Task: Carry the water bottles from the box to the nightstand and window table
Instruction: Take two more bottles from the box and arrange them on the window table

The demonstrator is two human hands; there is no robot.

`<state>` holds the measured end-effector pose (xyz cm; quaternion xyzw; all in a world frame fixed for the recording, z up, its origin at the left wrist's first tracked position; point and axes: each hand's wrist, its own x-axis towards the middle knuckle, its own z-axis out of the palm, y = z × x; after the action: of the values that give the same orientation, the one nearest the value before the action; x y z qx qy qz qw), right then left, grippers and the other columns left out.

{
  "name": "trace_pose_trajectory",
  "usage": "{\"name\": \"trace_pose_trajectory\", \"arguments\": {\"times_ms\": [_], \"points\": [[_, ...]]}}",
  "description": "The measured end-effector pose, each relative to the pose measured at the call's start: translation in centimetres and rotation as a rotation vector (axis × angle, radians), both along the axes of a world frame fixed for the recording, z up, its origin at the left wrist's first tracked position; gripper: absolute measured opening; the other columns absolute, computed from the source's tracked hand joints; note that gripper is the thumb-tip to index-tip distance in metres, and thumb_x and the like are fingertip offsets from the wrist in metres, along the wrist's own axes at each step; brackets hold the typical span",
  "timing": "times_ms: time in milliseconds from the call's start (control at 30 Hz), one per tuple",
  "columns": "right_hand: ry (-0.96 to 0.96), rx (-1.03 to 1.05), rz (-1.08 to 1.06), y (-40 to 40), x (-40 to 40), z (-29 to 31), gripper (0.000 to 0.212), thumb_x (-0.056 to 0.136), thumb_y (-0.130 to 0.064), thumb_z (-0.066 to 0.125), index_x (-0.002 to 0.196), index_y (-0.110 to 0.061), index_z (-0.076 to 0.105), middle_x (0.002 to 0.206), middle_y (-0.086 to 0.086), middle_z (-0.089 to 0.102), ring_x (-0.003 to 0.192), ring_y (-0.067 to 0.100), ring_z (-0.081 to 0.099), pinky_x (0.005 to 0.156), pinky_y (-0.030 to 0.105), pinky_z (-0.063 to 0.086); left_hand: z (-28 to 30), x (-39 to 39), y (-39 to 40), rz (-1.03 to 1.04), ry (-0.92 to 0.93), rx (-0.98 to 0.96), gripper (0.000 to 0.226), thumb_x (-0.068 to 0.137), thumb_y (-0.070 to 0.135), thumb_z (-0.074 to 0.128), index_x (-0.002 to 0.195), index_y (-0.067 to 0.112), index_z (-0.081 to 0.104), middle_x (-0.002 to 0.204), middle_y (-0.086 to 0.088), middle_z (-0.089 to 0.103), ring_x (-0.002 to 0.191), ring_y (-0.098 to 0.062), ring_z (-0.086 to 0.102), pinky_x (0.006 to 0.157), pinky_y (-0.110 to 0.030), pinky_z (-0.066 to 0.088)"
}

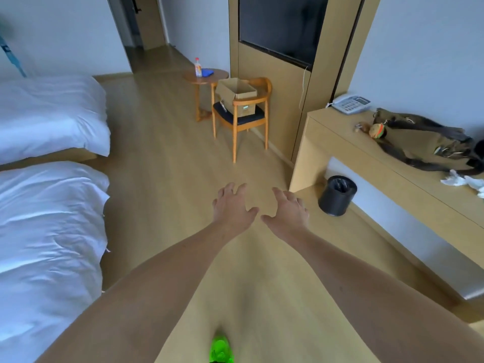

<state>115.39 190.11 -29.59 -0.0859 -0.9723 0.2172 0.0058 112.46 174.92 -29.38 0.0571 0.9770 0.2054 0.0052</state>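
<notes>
Head view: both arms reach forward over the wood floor, left hand [231, 205] and right hand [288, 209] empty, fingers spread. Well ahead, the open cardboard box [237, 96] sits on a wooden chair [264, 119]; one water bottle [198, 67] stands on the round counter [205, 78] beside it.

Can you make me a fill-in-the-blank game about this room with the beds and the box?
1. The open brown cardboard box sits on the seat of the wooden ____.
2. The clear plastic water bottle with the red cap stands on the round wooden side table beside a folded ____ cloth.
3. The left hand and the right hand are both held out, holding ____.
4. The round black waste bin stands on the ____.

Missing words: chair; blue; nothing; floor
</notes>
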Motion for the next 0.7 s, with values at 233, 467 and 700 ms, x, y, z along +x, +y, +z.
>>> {"name": "trace_pose_trajectory", "arguments": {"times_ms": [233,467,700], "points": [[-0.018,-0.026,-0.013,-5.2,-14.5,0.5,0.084,0.085,-0.044,0.071,0.156,-0.033,0.028,0.156,0.001,0.039,0.140,0.031,0.038,0.109,0.048,0.036,0.7,-14.7,-6.0,0.015,-0.022,-0.021,0.074,0.091,0.050,0.068,0.154,0.026,0.038,0.161,-0.012,0.032,0.146,-0.033,0.029,0.112,-0.048,0.035],[-0.043,-0.031,0.015,-6.8,-28.7,-1.4,0.083,0.085,-0.043,0.071,0.156,-0.033,0.030,0.156,0.001,0.040,0.139,0.032,0.039,0.109,0.048,0.036,-1.3,-28.0,-8.1,0.029,-0.037,-0.051,0.071,0.092,0.049,0.066,0.153,0.028,0.036,0.162,-0.011,0.030,0.146,-0.034,0.028,0.112,-0.050,0.035],[-0.060,-0.057,0.074,-6.8,-47.5,-3.5,0.082,0.086,-0.044,0.069,0.156,-0.033,0.028,0.158,0.001,0.037,0.138,0.031,0.038,0.109,0.047,0.036,-2.7,-45.8,-7.3,0.026,-0.004,-0.151,0.070,0.093,0.049,0.064,0.153,0.028,0.035,0.161,-0.011,0.030,0.145,-0.033,0.029,0.112,-0.050,0.034]]}}
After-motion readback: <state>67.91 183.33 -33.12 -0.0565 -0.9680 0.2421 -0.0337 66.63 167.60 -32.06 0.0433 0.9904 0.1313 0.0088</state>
